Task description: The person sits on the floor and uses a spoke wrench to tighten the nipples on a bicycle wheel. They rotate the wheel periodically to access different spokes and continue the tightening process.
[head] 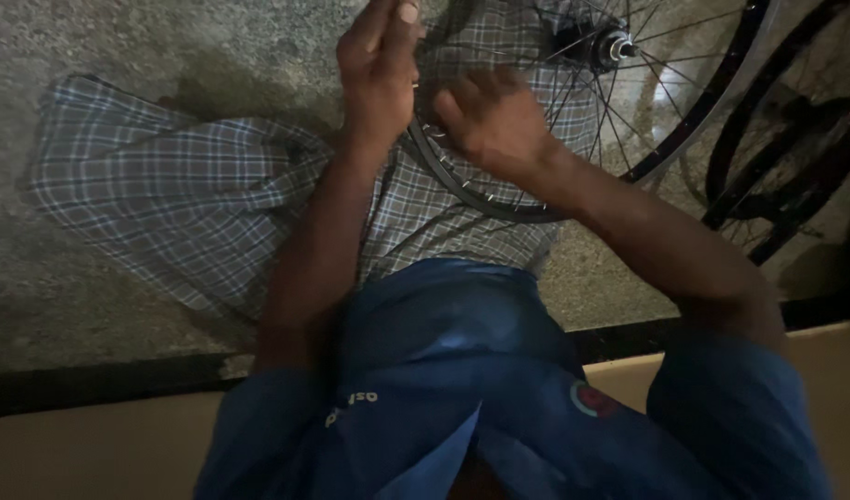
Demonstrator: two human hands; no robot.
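Black spoked bicycle wheel point(629, 111), bare rim without tyre, silver hub at centre, held tilted over the checked lap, rim edge between both hands

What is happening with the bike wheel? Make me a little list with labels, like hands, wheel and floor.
left hand: raised upright at the wheel's rim, fingers together; grip unclear
right hand: resting on the rim, fingers curled over it
wheel: spoked, with a metal hub, lying over the person's lap
clothing: blue shirt, checked cloth over the legs
floor: grey and speckled
nearby: dark bicycle parts at the right
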